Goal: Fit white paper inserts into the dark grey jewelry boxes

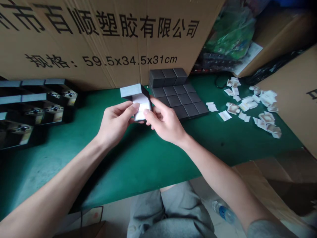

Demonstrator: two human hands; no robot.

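Observation:
Between my two hands is a small black hinged box (144, 94), held with its lid raised, above the green table (148, 158). White lining shows inside it. My left hand (117, 120) grips the box from the left, its thumb on the white lining. From the right, my right hand (166, 119) closes around the other side, thumb also pressed near the lining's lower part. The fingers underneath are partly hidden. Just behind my right hand stand several closed black boxes (182, 99) in rows, three stacked on top at the back.
Several opened black boxes (47, 105) stand in rows at the left. Folded white paper pieces (247, 104) lie scattered at the right. A large printed carton (111, 46) walls off the back. Below the right side are an open carton (267, 178) and a plastic bottle (225, 213).

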